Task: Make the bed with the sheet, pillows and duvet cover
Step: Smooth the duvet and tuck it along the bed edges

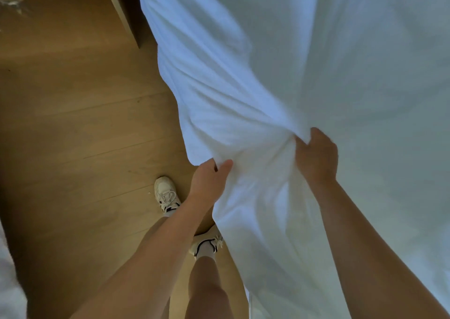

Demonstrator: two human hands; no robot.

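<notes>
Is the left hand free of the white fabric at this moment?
No, the left hand pinches the white fabric at its edge, while the right hand grips a bunched fold beside it.

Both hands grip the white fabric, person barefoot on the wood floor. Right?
Not quite: the person is not barefoot. The head view shows white sneakers on both feet. The rest holds: the left hand and right hand both grip the white fabric, and the person stands on the wood floor.
</notes>
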